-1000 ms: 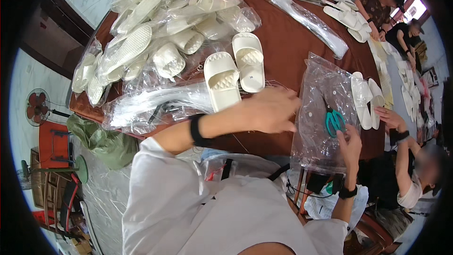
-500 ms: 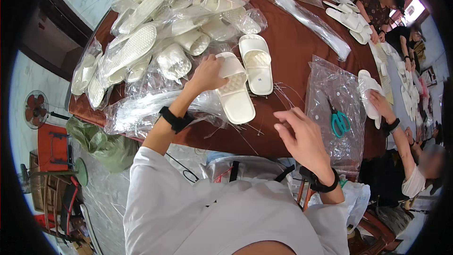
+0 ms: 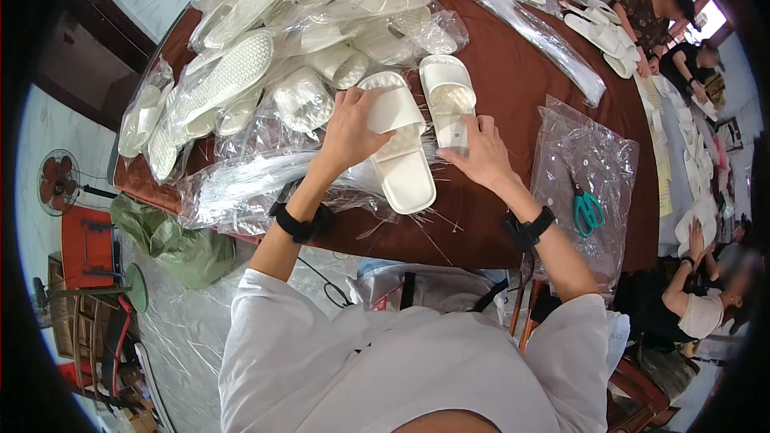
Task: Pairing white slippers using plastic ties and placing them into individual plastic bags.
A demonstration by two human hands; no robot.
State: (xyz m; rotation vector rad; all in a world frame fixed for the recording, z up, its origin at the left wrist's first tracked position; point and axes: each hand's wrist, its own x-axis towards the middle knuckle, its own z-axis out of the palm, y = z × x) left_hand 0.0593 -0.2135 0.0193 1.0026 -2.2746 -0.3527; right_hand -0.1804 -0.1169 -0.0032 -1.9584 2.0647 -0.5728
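Observation:
Two white slippers lie side by side, toes pointing away from me. My left hand [image 3: 350, 132] grips the left slipper [image 3: 407, 180] by the strap, thumb on the strap's edge and fingers along its outer side. My right hand [image 3: 484, 154] is closed on the heel end of the right slipper [image 3: 446, 74], thumb at the near edge and fingers over the far side. Beneath and beside the slippers, thin wire-like ties [image 3: 429, 234] stick out over the brown tablecloth [image 3: 513, 84]. A clear wrapped bundle of ties [image 3: 249, 188] lies left of my left hand.
Bagged white slippers [image 3: 233, 72] are heaped at the left. Teal-handled scissors [image 3: 588, 212] lie on a clear plastic bag [image 3: 553, 160] at the right. A long wrapped bundle [image 3: 545, 40] lies farther back, near a co-worker's slippers [image 3: 605, 36]. Other people work along the right.
My right hand has moved from open above the table onto the right slipper's heel. My left hand stays on the left slipper. White slippers now show at the far edge, by a co-worker's hand.

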